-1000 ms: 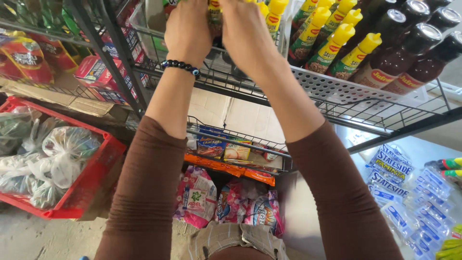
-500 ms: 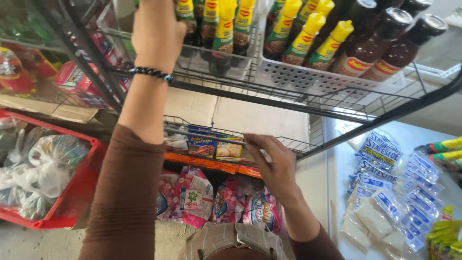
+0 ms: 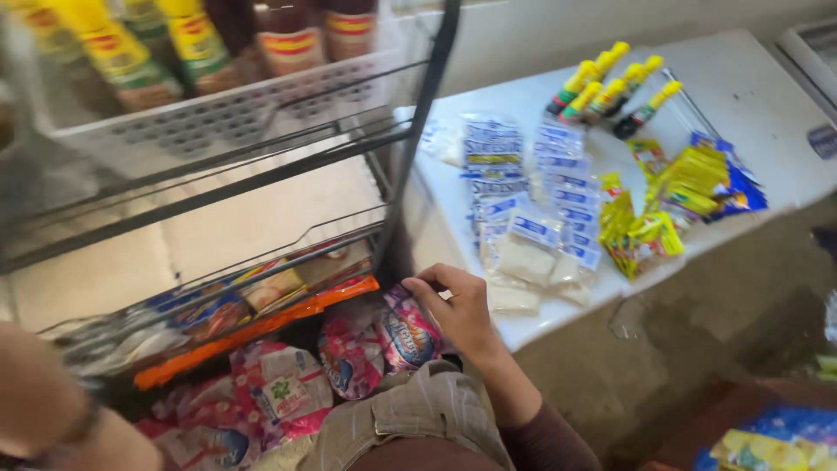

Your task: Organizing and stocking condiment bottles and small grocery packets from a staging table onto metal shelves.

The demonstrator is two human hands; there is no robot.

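Beside the white table (image 3: pixel 767 113), the right hand (image 3: pixel 458 310) rests with curled fingers on a pink pouch (image 3: pixel 405 336) at the bottom of the wire rack (image 3: pixel 410 166), touching it but not clearly gripping. Only the left forearm (image 3: pixel 52 410) shows, blurred, so its hand's state cannot be told. Pinching the pouch's top edge firmly seems wise, as neighbouring pouches crowd it.

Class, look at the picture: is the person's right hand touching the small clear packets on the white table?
Apart. In the head view the right hand rests at the table's near corner beside pink bags; white tabletop shows between its fingers and the clear packets.
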